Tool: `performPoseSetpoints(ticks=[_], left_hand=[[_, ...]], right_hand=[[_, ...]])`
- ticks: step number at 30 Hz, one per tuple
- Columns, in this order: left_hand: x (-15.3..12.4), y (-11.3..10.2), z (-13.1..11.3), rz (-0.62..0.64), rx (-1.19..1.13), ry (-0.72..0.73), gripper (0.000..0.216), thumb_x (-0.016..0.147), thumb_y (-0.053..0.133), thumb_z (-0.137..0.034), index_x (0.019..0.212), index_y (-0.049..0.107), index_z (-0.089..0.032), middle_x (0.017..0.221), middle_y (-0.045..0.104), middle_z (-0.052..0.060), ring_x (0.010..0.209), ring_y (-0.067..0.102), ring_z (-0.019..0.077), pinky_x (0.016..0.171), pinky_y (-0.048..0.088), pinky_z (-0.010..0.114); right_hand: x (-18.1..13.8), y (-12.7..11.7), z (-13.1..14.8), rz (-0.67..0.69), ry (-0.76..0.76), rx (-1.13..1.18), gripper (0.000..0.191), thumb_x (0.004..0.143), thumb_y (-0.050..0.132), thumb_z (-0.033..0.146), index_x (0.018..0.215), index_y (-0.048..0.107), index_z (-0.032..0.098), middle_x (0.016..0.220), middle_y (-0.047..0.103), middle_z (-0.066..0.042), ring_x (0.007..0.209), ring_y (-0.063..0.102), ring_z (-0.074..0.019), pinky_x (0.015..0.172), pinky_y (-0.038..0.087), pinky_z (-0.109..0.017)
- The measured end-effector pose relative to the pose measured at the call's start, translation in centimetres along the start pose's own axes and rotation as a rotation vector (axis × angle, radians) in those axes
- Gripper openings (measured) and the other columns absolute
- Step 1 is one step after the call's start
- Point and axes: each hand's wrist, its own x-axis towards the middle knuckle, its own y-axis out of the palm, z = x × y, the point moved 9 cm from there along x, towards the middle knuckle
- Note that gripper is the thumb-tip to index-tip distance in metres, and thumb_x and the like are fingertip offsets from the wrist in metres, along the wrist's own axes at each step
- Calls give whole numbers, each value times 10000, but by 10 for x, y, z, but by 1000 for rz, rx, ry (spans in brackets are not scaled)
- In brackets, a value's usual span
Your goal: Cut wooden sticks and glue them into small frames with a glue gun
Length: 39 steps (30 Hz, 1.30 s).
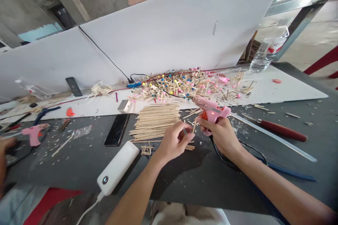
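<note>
My right hand (219, 135) grips the handle of a pink hot glue gun (211, 110), whose nozzle points up and left over a white sheet. A long translucent glue stick (274, 136) runs from the gun's rear to the right. My left hand (173, 142) pinches a small wooden stick (194, 126) close to the gun. Below it, a small glued stick frame (146, 149) lies on the dark table (211, 190). A neat bed of loose wooden sticks (154, 121) lies just left of my fingers.
Behind the hands lies a heap of coloured-tipped matchsticks (179, 84). A white power bank (117, 167), black phone (116, 130) and red-handled tool (282, 130) lie on the table. At far left, a co-worker's hand (6, 151) is near a second pink glue gun (33, 134).
</note>
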Motion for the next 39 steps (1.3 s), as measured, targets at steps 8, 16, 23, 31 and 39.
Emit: performPoseSetpoints(ticks=[8, 16, 23, 31, 39], left_hand=[[-1, -16, -1, -145, -28, 174, 316, 878, 715, -375, 1114, 677, -168, 970, 683, 82, 588, 560, 86, 555, 457, 211], [-4, -11, -8, -157, 80, 277, 427, 884, 702, -392, 1251, 644, -182, 984, 690, 97, 542, 519, 77, 493, 448, 205], [-5, -9, -8, -155, 91, 255, 390, 881, 711, -337, 1230, 635, -181, 961, 669, 75, 522, 509, 71, 515, 467, 218], [-5, -9, -8, -149, 143, 234, 388, 880, 699, -352, 1220, 615, -187, 945, 663, 60, 519, 516, 75, 511, 467, 225], [-5, -8, -10, -143, 222, 242, 395, 897, 667, -348, 1248, 584, -187, 944, 663, 61, 533, 520, 87, 530, 497, 239]], right_hand=[[-2, 7, -9, 70, 106, 85, 329, 691, 845, 363, 849, 636, 165, 594, 548, 22, 521, 455, -96, 453, 273, -226], [-3, 13, -13, 109, 115, 72, 314, 699, 844, 352, 836, 633, 163, 579, 544, 34, 525, 447, -88, 496, 305, -236], [-3, 15, -15, 151, 83, 88, 290, 739, 821, 377, 811, 631, 170, 597, 537, 36, 533, 431, -90, 504, 289, -251], [-3, 15, -18, 168, 81, 20, 308, 750, 810, 411, 818, 635, 167, 584, 542, 29, 539, 434, -106, 512, 301, -259], [-6, 16, -17, 185, 116, -36, 315, 733, 819, 414, 796, 635, 167, 566, 540, 30, 512, 412, -97, 480, 274, -247]])
